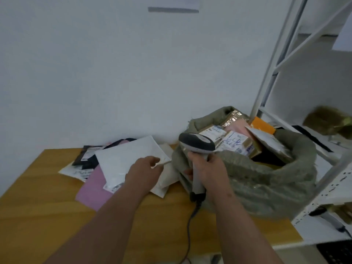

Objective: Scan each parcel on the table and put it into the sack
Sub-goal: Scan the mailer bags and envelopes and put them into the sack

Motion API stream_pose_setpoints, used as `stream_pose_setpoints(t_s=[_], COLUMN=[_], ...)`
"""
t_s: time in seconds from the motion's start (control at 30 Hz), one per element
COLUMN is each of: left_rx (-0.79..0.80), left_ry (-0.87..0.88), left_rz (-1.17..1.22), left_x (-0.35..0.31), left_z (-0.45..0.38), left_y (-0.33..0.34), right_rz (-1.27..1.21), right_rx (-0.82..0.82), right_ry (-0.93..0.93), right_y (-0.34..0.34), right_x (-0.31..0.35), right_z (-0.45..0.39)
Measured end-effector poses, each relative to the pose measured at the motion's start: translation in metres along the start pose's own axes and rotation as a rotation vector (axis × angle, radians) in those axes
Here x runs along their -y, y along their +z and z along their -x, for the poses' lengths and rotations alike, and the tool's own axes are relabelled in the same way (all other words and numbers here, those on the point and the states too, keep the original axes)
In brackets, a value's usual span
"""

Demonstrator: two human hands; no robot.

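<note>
A pile of flat parcels lies on the wooden table: a white mailer on top, a pink one under it, black ones behind. My left hand pinches the white mailer at its right corner, which is lifted off the pile. My right hand grips the handle of a grey barcode scanner, whose head points left over the parcels. Right of the pile stands an open grey-green sack holding several labelled boxes and mailers.
The scanner's black cable runs down across the table's front edge. A white metal shelf frame stands close to the right of the sack, with another scanner on a lower shelf. A white wall is behind the table.
</note>
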State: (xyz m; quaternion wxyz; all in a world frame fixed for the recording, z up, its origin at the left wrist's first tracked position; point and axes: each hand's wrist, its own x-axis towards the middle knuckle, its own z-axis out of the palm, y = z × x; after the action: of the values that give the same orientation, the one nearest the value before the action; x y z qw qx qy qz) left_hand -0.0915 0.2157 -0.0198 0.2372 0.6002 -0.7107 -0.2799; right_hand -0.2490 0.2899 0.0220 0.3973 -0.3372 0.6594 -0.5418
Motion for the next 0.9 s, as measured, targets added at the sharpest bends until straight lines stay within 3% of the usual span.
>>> stream_pose_setpoints(t_s=[0.53,0.73,0.9], left_rx=[0.006,0.006,0.034], left_ry=[-0.367,-0.399,-0.314], left_rz=[0.090,-0.072,-0.244], left_x=[0.139,0.169,0.192], left_z=[-0.070,-0.112,-0.133], left_y=[-0.023,-0.017,-0.002], right_rz=[0.178,0.193,0.215], right_rx=[0.248,0.282,0.267], right_ry=[0.096,0.190,0.275], right_y=[0.150,0.190,0.212], right_x=[-0.050,-0.065,-0.084], right_z=[-0.097,-0.146,-0.172])
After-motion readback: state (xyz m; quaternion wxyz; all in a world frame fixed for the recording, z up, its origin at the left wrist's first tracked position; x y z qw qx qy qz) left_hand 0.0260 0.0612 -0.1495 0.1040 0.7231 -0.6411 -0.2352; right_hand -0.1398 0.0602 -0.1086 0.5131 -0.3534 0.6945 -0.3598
